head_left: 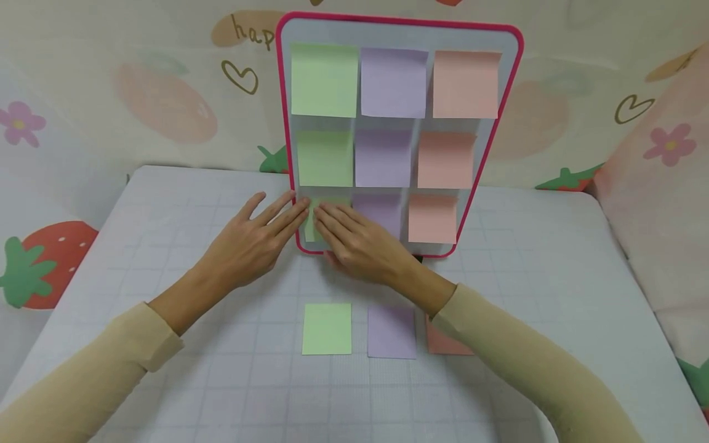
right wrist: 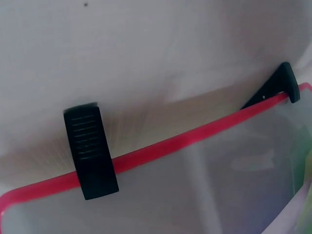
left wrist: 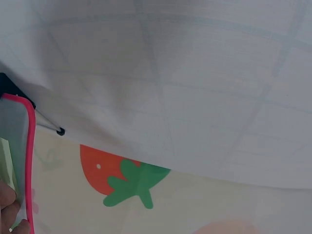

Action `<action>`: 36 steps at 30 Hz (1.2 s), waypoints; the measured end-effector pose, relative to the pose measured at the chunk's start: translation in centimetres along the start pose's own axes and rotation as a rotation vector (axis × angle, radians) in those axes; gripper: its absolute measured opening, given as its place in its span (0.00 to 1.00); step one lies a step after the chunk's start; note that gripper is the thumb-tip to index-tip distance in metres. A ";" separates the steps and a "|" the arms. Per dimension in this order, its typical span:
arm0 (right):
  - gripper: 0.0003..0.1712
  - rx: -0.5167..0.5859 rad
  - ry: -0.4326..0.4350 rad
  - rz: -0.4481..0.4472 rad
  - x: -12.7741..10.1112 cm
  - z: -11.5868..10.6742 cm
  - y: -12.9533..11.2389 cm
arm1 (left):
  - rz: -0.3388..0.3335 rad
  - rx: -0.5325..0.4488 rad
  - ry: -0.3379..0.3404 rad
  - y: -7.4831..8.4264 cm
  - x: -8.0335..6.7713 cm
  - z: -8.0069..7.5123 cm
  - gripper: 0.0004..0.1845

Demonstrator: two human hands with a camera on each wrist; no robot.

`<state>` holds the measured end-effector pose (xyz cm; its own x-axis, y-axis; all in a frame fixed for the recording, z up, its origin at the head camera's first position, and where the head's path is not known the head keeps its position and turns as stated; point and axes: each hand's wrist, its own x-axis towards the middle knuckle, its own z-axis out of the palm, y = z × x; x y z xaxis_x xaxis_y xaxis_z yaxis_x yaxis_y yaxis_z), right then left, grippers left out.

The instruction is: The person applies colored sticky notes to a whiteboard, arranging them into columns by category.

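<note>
Nearest the front edge of the table (head_left: pixel 166 394), three square paper notes lie flat in a row: a green loose note (head_left: pixel 327 328), a purple loose note (head_left: pixel 391 332) just beside it, and a pink loose note (head_left: pixel 443 341) partly hidden under the right sleeve (head_left: pixel 526 363). The table cover is pale, matte and printed with a faint grid. Both sleeves are soft beige fabric.

Farther in, the left hand (head_left: pixel 252 240) lies palm down with fingers straight and slightly spread, its fingertips at the lower left corner of the board (head_left: pixel 399 27). The right hand (head_left: pixel 360 243) is also flat with fingers extended, pressing on the bottom green note (head_left: pixel 310 224), which sits in the board's lower left corner; neither hand curls round anything.

The board is a smooth white panel with rounded corners and a bright pink rim, standing tilted toward the table's far edge. It carries a grid of square notes: green down the left side, purple in the middle, pink on the right. The right wrist view shows a ribbed black clip (right wrist: pixel 91 152) on the rim.

Behind, a cream cloth backdrop (head_left: pixel 138 92) bears strawberries, hearts and flowers.
</note>
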<state>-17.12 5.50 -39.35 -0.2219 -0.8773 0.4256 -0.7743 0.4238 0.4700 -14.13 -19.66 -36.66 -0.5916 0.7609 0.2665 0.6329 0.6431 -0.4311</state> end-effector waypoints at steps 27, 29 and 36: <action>0.27 -0.054 0.014 0.104 -1.6 -0.5 0.5 | 0.015 0.037 0.018 0.6 0.6 0.2 0.38; 0.26 -0.060 0.015 0.085 -1.5 -0.5 0.4 | 0.029 0.033 0.011 0.7 0.9 0.2 0.38; 0.25 -0.024 -0.014 0.115 -1.2 -0.6 0.5 | 0.049 0.040 -0.028 0.9 1.1 0.3 0.38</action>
<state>-16.84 6.93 -39.14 -0.3172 -0.8254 0.4671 -0.7288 0.5273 0.4369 -14.41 -18.24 -37.04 -0.5742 0.7884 0.2206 0.6414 0.6007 -0.4773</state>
